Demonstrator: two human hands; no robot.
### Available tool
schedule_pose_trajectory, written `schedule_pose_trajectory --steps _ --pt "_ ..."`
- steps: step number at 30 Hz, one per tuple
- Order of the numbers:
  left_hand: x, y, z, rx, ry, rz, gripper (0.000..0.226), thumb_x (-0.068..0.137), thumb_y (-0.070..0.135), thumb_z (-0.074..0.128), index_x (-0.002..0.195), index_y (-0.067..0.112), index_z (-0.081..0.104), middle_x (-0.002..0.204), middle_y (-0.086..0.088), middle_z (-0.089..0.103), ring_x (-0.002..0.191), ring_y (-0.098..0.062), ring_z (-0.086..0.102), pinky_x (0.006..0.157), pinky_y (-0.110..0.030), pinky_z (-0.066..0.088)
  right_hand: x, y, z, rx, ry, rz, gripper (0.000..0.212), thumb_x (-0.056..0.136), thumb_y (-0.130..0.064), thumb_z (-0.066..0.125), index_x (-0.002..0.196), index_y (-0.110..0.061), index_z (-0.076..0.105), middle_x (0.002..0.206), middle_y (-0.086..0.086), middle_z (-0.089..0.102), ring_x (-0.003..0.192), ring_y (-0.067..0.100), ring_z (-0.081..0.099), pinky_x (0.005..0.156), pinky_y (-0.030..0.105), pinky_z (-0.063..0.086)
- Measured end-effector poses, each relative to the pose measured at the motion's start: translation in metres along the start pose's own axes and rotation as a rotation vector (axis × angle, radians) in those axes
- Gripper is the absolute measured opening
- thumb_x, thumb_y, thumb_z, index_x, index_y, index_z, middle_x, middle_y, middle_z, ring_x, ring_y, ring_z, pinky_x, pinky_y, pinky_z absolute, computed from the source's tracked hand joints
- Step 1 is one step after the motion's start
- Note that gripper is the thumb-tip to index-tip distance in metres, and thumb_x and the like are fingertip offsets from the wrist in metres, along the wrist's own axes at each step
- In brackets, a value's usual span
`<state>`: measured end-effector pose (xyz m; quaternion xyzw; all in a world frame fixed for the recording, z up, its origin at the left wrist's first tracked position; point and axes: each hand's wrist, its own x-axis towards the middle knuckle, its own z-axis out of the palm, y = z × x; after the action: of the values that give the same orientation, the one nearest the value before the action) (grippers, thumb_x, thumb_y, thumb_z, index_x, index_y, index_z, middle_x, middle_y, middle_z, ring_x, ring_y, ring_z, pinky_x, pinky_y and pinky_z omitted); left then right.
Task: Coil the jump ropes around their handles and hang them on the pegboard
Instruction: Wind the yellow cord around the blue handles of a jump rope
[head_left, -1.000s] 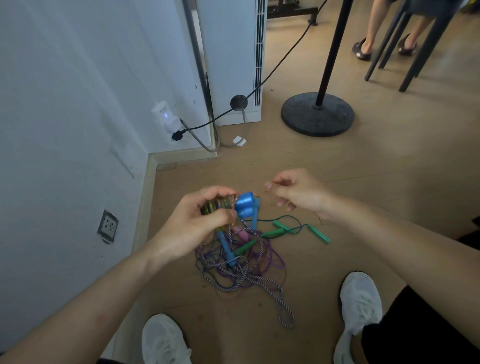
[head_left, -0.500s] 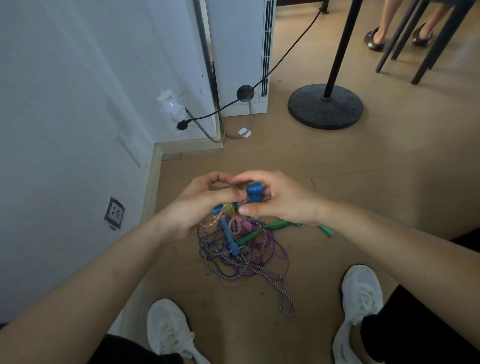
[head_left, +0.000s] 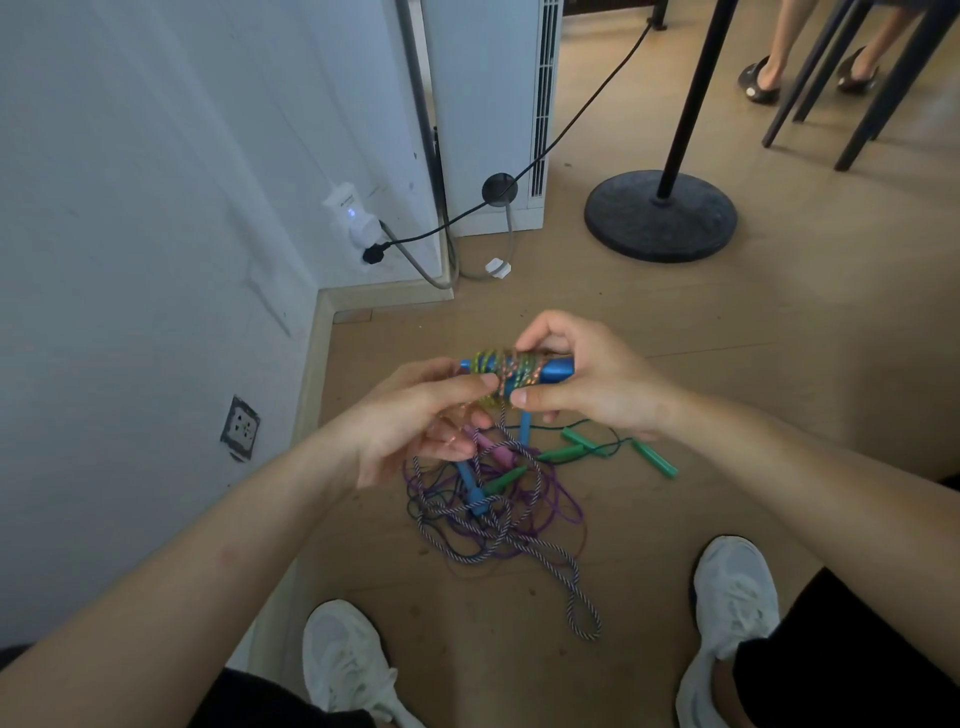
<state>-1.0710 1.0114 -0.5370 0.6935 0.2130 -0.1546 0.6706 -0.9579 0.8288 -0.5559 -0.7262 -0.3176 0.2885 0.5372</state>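
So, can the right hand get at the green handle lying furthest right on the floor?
Probably, once freed: the right hand grips the blue handles, but the green handle lies on bare floor just below it, outside the tangle, nothing over it.

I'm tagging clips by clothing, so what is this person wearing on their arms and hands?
Nothing that shows. The left hand and right hand are bare, with no gloves, rings or tape. The left forearm and right forearm are uncovered as far as the view shows, with no sleeve, watch or bracelet in sight.
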Motion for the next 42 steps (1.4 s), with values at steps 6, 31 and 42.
schedule_pose_trajectory --steps 6,31,42 --pt "0.001 -0.006 0.000 0.039 0.055 0.065 0.044 0.073 0.031 0.079 0.113 0.013 0.071 0.079 -0.003 0.071 0.063 -0.013 0.061 0.077 -0.035 0.058 -0.003 -0.001 0.006 0.046 -0.103 0.093 0.050 0.078 0.001 0.079 0.111 -0.010 0.043 0.107 0.010 0.064 0.074 0.020 0.065 0.059 0.035 0.055" --pt "-0.010 0.000 0.000 -0.482 0.246 0.273 0.040 0.069 0.000 0.073 0.108 0.003 0.072 0.100 -0.017 0.077 0.090 -0.018 0.075 0.076 -0.021 0.061 -0.008 -0.012 0.009 0.495 0.149 0.263 0.025 0.092 -0.032 0.065 0.107 -0.012 0.070 0.086 0.011 0.072 0.063 0.020 0.065 0.049 0.027 0.050" --pt "-0.015 0.008 0.002 -0.574 0.241 0.239 0.029 0.081 -0.014 0.063 0.103 0.001 0.073 0.095 -0.012 0.077 0.076 -0.016 0.075 0.074 -0.021 0.061 -0.009 -0.015 0.015 0.497 0.073 0.285 0.036 0.087 -0.039 0.065 0.111 -0.013 0.070 0.087 0.006 0.070 0.062 0.017 0.064 0.047 0.023 0.047"
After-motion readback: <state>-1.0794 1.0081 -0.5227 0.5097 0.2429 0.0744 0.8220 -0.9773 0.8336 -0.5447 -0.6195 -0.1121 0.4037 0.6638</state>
